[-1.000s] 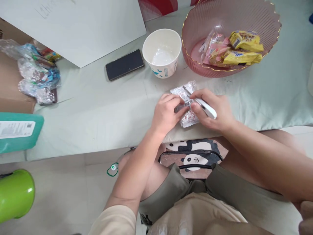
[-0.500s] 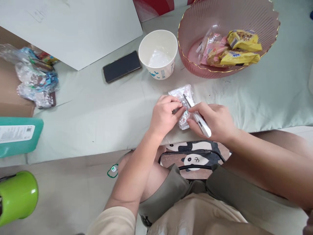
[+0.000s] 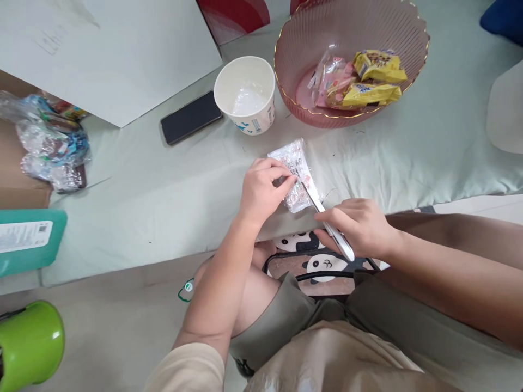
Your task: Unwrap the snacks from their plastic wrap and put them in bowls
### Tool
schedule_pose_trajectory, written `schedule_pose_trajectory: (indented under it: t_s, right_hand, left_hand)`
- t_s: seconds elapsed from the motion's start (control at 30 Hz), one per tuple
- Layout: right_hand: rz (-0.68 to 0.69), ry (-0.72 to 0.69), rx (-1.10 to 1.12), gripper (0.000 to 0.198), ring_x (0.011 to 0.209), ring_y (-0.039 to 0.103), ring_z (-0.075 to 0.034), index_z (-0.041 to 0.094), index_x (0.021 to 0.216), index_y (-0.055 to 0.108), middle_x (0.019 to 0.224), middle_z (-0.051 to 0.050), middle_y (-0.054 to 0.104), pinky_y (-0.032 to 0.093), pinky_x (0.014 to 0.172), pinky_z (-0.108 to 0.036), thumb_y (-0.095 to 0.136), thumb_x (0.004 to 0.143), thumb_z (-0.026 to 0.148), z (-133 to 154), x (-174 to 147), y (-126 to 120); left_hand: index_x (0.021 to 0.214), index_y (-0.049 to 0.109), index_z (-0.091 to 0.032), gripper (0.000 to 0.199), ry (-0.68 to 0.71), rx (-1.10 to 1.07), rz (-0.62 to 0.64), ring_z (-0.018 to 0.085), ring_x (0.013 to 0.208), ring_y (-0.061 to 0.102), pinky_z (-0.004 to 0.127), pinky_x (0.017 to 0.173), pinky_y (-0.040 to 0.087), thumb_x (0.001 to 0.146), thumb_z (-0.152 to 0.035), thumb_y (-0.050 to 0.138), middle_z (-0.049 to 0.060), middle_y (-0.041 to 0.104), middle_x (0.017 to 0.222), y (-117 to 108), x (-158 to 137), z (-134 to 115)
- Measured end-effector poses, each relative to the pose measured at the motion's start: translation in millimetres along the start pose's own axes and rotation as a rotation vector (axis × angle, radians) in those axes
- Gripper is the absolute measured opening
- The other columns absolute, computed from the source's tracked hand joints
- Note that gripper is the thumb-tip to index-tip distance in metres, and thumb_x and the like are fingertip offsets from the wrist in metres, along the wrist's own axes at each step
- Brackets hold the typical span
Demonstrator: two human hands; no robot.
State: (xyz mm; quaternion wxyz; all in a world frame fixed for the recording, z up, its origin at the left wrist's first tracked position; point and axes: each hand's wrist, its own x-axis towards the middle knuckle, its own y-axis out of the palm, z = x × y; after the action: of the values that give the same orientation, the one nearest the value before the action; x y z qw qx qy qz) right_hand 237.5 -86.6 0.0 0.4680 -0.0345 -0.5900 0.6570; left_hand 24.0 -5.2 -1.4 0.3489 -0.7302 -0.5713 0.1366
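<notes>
My left hand [image 3: 263, 190] is closed in a pinch at the left side of a clear, crinkly plastic packet [image 3: 300, 200], which lies on the cloth-covered table [image 3: 163, 201]. Printed marks and small reddish patches show on the packet; its contents are hard to make out. In my right hand [image 3: 359, 228] is a slim white utility knife [image 3: 333, 231], its far end over the packet beside my left fingertips. Part of its handle is hidden by my fingers.
Beyond the hands stand a white paper cup [image 3: 263, 117] and a pink bowl [image 3: 290, 103] holding yellow snack packs [image 3: 373, 97]. A phone [image 3: 191, 117] lies left of the cup. Farther left are a white box [image 3: 134, 54], wrapped snacks [image 3: 55, 147] and a teal container [image 3: 57, 245]; a green bin [image 3: 44, 343] stands below.
My right hand has drawn back toward me with the utility knife, showing more of its length. My left hand stays at the packet. The view has shifted slightly.
</notes>
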Motion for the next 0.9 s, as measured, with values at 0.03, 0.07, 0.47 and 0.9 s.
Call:
schedule_pose_trajectory:
  t_s: [0.03, 0.07, 0.47, 0.9]
  right_hand:
    - [0.004, -0.013, 0.022, 0.003, 0.044, 0.049, -0.011, 0.021, 0.093, 0.057, 0.055, 0.007, 0.057, 0.036, 0.046, -0.027, 0.059, 0.091, 0.021, 1, -3, -2]
    - [0.007, -0.026, 0.044, 0.005, 0.043, 0.05, -0.011, 0.022, 0.093, 0.056, 0.055, 0.007, 0.057, 0.037, 0.045, -0.027, 0.06, 0.091, 0.019, 2, -5, -5]
    - [-0.151, 0.439, -0.368, 0.014, 0.05, 0.06, -0.013, 0.023, 0.092, 0.073, 0.053, 0.002, 0.063, 0.039, 0.047, -0.025, 0.065, 0.081, 0.023, -48, -21, -56]
    - [0.089, 0.822, -0.481, 0.043, 0.067, 0.064, -0.022, 0.03, 0.119, 0.078, 0.099, -0.01, 0.082, 0.03, 0.055, -0.032, 0.059, 0.081, 0.024, -74, -26, -52]
  left_hand:
    - [0.076, 0.077, -0.023, 0.012, -0.007, -0.004, 0.0, 0.02, 0.093, 0.068, 0.038, 0.086, 0.056, 0.085, -0.016, 0.075, 0.003, 0.075, 0.087, 0, 0, 0]
    - [0.076, 0.077, -0.023, 0.011, -0.013, -0.007, 0.001, 0.02, 0.093, 0.068, 0.038, 0.086, 0.056, 0.085, -0.016, 0.075, 0.003, 0.075, 0.088, 1, 1, 0]
    - [0.072, 0.068, -0.021, 0.014, -0.026, -0.004, -0.011, 0.013, 0.065, 0.056, 0.031, 0.065, 0.05, 0.084, -0.016, 0.063, 0.001, 0.068, 0.081, -2, 0, -3]
    - [0.119, 0.066, -0.021, 0.038, -0.001, 0.053, 0.073, 0.023, 0.125, 0.065, 0.039, 0.108, 0.051, 0.082, -0.015, 0.071, 0.01, 0.067, 0.136, -18, 6, 18]
